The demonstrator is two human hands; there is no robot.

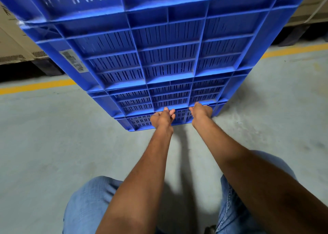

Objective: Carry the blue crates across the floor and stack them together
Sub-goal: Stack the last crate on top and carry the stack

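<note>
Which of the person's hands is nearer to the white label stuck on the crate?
Left. The left hand grips the crate stack below and right of the white label; the right hand grips farther right.

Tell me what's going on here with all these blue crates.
A person in jeans has both hands on a tall stack of blue crates. The left hand and right hand grip a low rim near the bottom crate. The stack stands on a grey concrete floor, in front of a yellow line and cardboard boxes.
</note>
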